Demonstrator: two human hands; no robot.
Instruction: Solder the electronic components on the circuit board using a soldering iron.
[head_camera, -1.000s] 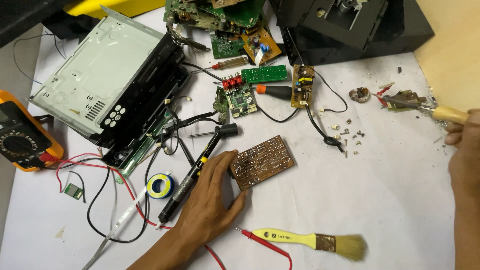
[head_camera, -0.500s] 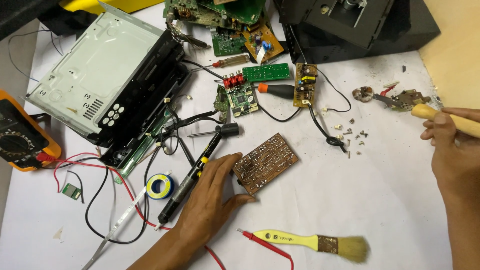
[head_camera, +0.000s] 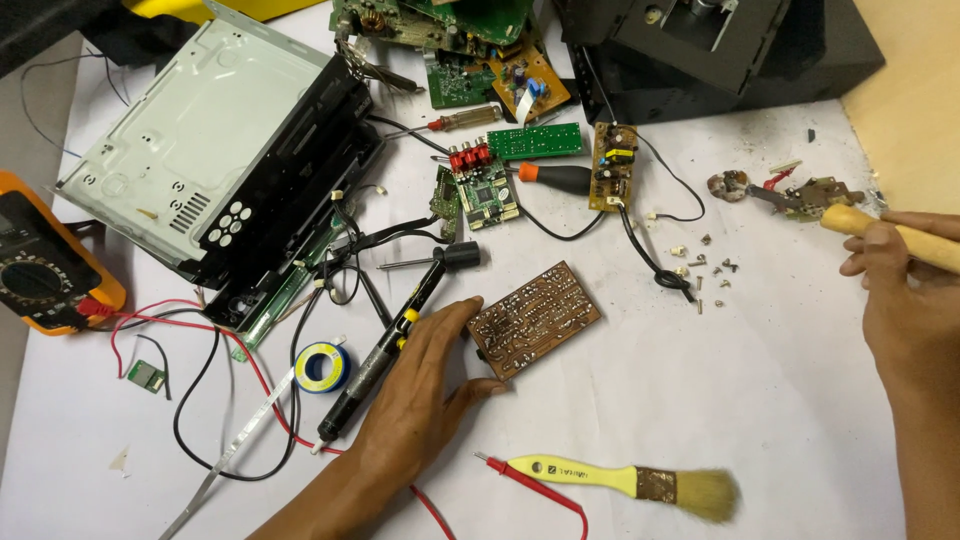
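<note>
1. On the white table, left hand lies flat, fingers spread, palm down; fingertips touch the near-left edge of the brown circuit board, holding nothing.
2. The board sits mid-table, solder side up, turned at an angle.
3. Black soldering tool lies diagonally just left of the hand, its lower part under the thumb side; touching or not, cannot tell.
4. Right hand at the right edge, fingers curled round a pale wooden handle; the tool's working end is out of view.
5. Beyond the handle tip: small brown part with red wire.
6. Loose screws scattered between board and right hand.
7. Yellow-handled paintbrush lies near the front edge, red probe lead beside it.
8. Solder reel left of the soldering tool.
9. Orange multimeter at the far left edge.
10. Opened silver-and-black stereo chassis upper left.
11. Green boards and orange-handled screwdriver behind the brown board.
</note>
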